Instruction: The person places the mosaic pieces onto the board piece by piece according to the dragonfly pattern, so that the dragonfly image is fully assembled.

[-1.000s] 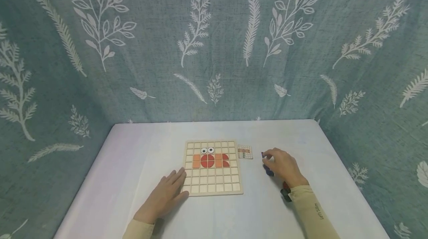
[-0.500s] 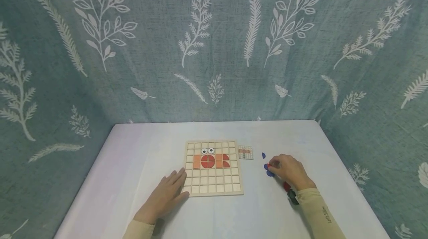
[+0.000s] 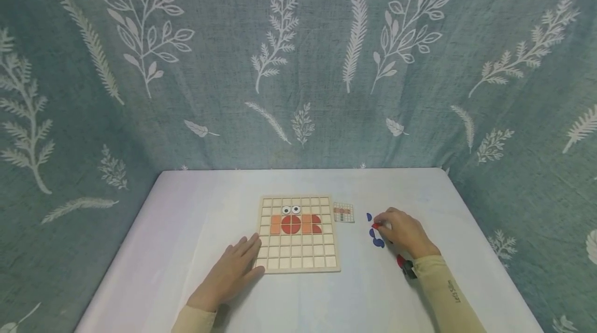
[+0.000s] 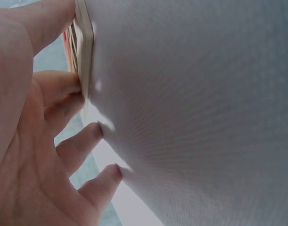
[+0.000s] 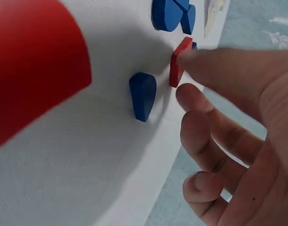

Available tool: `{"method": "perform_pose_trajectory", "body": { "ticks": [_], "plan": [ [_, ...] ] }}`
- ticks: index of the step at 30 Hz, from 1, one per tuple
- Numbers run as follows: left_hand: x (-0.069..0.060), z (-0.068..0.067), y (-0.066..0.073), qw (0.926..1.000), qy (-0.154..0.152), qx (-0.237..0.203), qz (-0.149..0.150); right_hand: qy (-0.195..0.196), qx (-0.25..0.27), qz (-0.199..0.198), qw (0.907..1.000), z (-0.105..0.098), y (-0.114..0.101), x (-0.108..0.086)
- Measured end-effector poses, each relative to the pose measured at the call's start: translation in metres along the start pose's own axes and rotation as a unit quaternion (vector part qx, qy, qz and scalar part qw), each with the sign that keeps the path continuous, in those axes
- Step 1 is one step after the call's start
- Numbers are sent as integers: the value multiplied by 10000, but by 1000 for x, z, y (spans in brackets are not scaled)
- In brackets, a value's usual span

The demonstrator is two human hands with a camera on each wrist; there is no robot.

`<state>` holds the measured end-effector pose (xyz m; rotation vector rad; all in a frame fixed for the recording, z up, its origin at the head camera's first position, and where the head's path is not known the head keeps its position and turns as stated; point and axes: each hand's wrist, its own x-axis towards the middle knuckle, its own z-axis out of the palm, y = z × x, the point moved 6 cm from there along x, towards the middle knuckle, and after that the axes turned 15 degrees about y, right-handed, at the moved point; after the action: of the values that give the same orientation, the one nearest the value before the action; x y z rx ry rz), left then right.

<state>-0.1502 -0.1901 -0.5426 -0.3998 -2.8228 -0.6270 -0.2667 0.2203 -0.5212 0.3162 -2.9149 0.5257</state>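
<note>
White table (image 3: 224, 193), leaf-patterned drape (image 3: 326, 133): red piece (image 3: 375, 226)

Red piece, pinched by right hand (image 3: 404, 230); right of the grid board (image 3: 297, 251), near blue pieces (image 3: 379, 243). Judged light, stiff, perhaps slippery; best held by opposite edges. Left hand (image 3: 233, 266): fingers extended, touching board's left edge.
</note>
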Motion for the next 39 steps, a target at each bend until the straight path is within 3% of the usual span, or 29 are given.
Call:
{"method": "perform_pose_trajectory", "body": {
  "ticks": [8, 19, 25, 33, 39],
  "plan": [
    [-1, -2, 1, 9999, 126, 2, 79, -76, -240, -1, 9997, -1, 2, 0],
    [0, -1, 1, 9999, 126, -33, 47, 99, -216, -268, 9994, 1, 0, 2],
    [-1, -2, 1, 10000, 60, 7, 23, 573, 56, -562, 9968, -3, -6, 3],
    [0, 0, -1, 10000, 16, 37, 13, 1502, 333, -1426, 9777, -7, -40, 11],
    [-1, 1, -3, 9999, -11, -129, -88, 1876, 665, -2103, 9572, -6, -79, 20]
  ]
}}
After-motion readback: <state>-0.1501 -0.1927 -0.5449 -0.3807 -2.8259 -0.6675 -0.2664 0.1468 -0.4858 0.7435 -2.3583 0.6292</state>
